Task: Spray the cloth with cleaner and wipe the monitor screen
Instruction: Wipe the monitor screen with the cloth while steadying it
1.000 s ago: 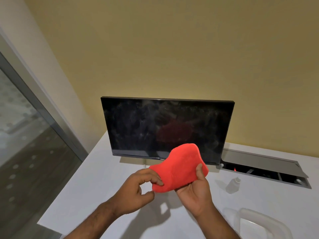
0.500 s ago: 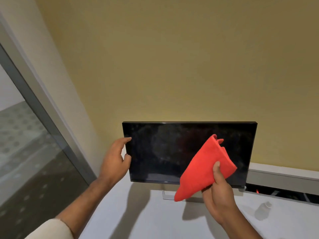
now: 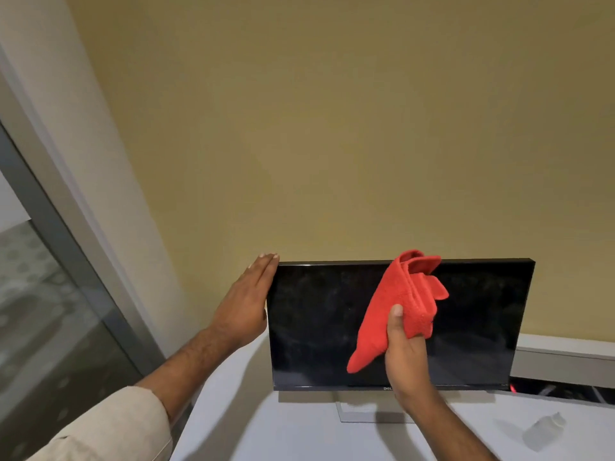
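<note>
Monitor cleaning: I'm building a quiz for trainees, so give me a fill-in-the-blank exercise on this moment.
1. The right hand holds a cloth whose colour is ____.
2. The left hand lies flat against the monitor's ____ edge.
3. The small clear bottle stands on the ____.
4. The monitor's screen is ____, showing no image.

Missing words: red; left; table; dark

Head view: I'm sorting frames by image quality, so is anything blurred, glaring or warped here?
Head view: the red cloth and monitor look fairly sharp; the small bottle at bottom right is smeared; the dark screen shows faint smudges, no strong glare; the window frame leans, suggesting wide-angle distortion.
</note>
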Motion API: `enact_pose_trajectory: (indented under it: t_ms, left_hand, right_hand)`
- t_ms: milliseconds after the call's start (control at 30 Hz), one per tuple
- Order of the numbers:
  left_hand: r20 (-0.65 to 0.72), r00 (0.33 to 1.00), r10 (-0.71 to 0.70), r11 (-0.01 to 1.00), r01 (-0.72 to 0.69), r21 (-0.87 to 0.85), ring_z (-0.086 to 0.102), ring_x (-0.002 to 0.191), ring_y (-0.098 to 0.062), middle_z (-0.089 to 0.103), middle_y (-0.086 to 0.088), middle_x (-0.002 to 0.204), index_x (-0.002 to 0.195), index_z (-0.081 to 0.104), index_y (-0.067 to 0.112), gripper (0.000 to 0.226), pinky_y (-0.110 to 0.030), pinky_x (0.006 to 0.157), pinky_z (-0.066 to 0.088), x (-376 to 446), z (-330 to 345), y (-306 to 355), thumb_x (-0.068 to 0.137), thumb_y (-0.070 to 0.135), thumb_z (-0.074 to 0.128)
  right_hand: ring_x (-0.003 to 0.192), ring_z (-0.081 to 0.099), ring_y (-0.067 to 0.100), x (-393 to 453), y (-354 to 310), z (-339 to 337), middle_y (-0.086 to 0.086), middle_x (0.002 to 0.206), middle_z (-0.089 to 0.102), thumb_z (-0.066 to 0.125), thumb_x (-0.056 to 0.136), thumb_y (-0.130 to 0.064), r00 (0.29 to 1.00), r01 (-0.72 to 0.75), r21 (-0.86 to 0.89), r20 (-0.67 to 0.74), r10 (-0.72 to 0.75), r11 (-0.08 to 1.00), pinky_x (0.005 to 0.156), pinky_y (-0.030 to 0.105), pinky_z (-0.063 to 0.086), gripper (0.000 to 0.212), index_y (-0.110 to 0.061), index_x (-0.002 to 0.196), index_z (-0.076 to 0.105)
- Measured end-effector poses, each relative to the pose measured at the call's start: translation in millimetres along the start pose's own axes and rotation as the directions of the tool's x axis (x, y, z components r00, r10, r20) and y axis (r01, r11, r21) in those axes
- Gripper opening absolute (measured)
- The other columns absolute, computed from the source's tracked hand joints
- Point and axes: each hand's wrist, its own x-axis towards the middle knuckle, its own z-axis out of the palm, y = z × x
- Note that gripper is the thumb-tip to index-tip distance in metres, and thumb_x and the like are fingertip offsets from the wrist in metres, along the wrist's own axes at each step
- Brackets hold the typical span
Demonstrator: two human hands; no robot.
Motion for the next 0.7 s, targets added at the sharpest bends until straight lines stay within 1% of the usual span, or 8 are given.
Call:
enact_pose_trajectory:
  t_ms: [100,167,300,367,500,567,633,700]
  left_hand:
    - [-0.012,1.0,0.021,0.999,-0.022,-0.031,0.021,0.153,-0.026,0.022,-0.011,0.165,0.158,0.018,0.009,0.081,-0.03,0.121,0.017,-2,2,-4,0.08,0.005,0.039]
    - [-0.018,0.999,0.037,0.998,-0.038,-0.054,0.021,0.153,-0.026,0.022,-0.011,0.165,0.158,0.018,0.009,0.084,-0.031,0.121,0.019,-4,3,-6,0.078,-0.001,0.044]
    - [-0.022,0.996,0.085,0.994,-0.086,-0.06,0.016,0.154,-0.024,0.025,-0.011,0.164,0.157,0.02,0.007,0.087,-0.04,0.125,0.02,-4,1,-10,0.073,-0.001,0.039]
    - [-0.02,0.994,0.103,0.994,-0.104,-0.032,0.013,0.154,-0.023,0.027,-0.01,0.163,0.157,0.023,0.005,0.091,-0.042,0.126,0.017,-4,1,-13,0.068,-0.005,0.041]
    - [-0.015,0.993,0.117,0.993,-0.117,-0.017,0.008,0.155,-0.022,0.026,-0.007,0.164,0.157,0.022,0.007,0.097,-0.04,0.127,0.012,-3,2,-16,0.065,-0.01,0.046]
    - [-0.013,0.992,0.125,0.992,-0.125,-0.018,0.007,0.155,-0.021,0.025,-0.007,0.164,0.158,0.021,0.007,0.099,-0.039,0.127,0.011,-3,3,-18,0.064,-0.013,0.046]
    - [-0.004,0.992,0.13,0.991,-0.13,-0.013,0.007,0.156,-0.022,0.024,-0.006,0.164,0.158,0.02,0.008,0.102,-0.039,0.127,0.01,-3,3,-19,0.062,-0.014,0.045]
    - [0.0,0.992,0.128,0.992,-0.127,-0.023,0.006,0.156,-0.021,0.024,-0.006,0.164,0.158,0.019,0.009,0.102,-0.037,0.127,0.009,-3,3,-19,0.062,-0.014,0.043]
  right_hand:
    - [0.12,0.057,0.012,6,8,23,-0.006,0.128,0.06,0.051,0.094,-0.046,0.985,0.167,-0.145,0.067,-0.158,0.975,0.104,0.037,0.045,0.043,-0.032,0.134,0.049]
    - [0.12,0.054,0.021,13,16,40,0.0,0.128,0.057,0.054,0.099,-0.034,0.946,0.325,-0.334,0.099,-0.31,0.885,0.106,0.047,0.041,0.032,-0.029,0.13,0.05]
    - [0.14,0.028,0.039,18,33,76,0.007,0.144,0.048,0.053,0.077,-0.031,0.837,0.511,-0.784,0.36,-0.412,0.352,0.115,0.058,0.019,0.063,-0.024,0.14,0.05]
    - [0.148,0.016,0.038,16,42,86,0.005,0.149,0.044,0.056,0.07,-0.031,0.799,0.566,-0.804,0.479,-0.365,0.184,0.117,0.055,0.014,0.071,-0.028,0.141,0.049]
    - [0.15,0.015,0.032,7,66,83,0.003,0.16,0.03,0.057,0.071,-0.033,0.707,0.684,-0.729,0.669,-0.229,-0.018,0.117,0.054,0.014,0.065,-0.028,0.136,0.053]
    - [0.15,0.017,0.03,3,78,69,0.0,0.165,0.016,0.062,0.067,-0.033,0.66,0.722,-0.681,0.731,-0.171,-0.124,0.116,0.053,0.014,0.075,-0.025,0.14,0.05]
    - [0.15,0.019,0.028,4,81,58,-0.002,0.165,0.013,0.067,0.065,-0.033,0.67,0.7,-0.691,0.723,-0.167,-0.183,0.115,0.055,0.015,0.082,-0.024,0.144,0.046]
    - [0.149,0.018,0.028,10,73,57,0.001,0.16,0.03,0.066,0.071,-0.032,0.702,0.649,-0.747,0.661,-0.265,-0.142,0.115,0.058,0.016,0.067,-0.025,0.137,0.055]
